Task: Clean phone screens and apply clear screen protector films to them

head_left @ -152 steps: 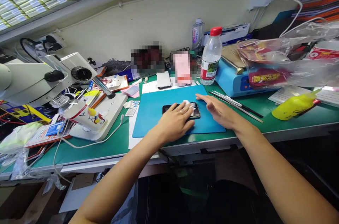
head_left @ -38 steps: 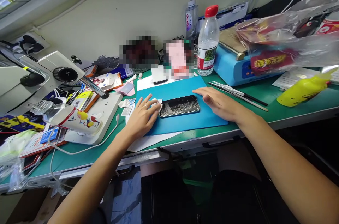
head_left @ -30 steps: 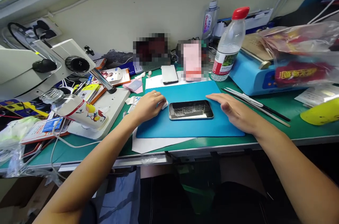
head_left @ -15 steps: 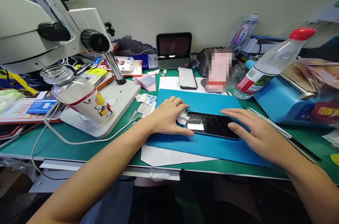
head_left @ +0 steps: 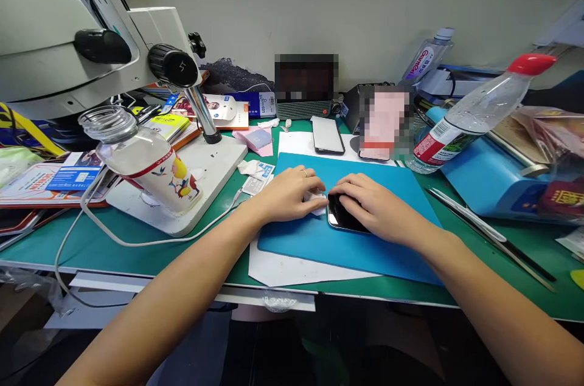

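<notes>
A black smartphone (head_left: 340,216) lies screen up on the blue mat (head_left: 296,243). My left hand (head_left: 292,194) is closed on a crumpled white tissue (head_left: 316,202), just left of the phone. Over the phone's right part rests my right hand (head_left: 371,203), its fingers stretched across the glass towards the upper left corner. The hand covers much of the screen, and I see nothing held in it.
A microscope (head_left: 168,67) and a glass jar (head_left: 150,164) stand at left. Behind the mat are a small display (head_left: 305,107) and another phone (head_left: 327,135). To the right lie tweezers (head_left: 483,228), near a red-capped bottle (head_left: 474,112) and a blue device (head_left: 483,182).
My right hand has moved left from the phone's right end onto its screen. My left hand has drawn its fingers closer round the tissue. The view has shifted slightly.
</notes>
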A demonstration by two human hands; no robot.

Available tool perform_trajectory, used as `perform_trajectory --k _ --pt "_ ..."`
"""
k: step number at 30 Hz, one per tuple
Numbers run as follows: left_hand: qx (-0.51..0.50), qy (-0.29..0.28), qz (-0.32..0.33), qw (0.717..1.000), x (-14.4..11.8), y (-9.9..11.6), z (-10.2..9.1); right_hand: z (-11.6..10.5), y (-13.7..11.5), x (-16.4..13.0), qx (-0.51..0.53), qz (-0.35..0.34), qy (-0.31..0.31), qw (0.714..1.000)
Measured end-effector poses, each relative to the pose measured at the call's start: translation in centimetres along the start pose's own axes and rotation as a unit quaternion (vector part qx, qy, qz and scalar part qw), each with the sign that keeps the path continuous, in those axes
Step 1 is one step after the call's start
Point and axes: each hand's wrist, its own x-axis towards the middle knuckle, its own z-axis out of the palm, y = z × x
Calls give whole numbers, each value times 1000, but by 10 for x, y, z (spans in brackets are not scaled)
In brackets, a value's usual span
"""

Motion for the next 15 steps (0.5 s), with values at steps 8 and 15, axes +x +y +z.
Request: perform_trajectory --k 8,15 --pt "-1 5 15 1000 -1 4 0 6 3 7 5 -2 6 1000" --pt "10 -4 2 1000 1 10 6 20 2 7 -10 12 59 998"
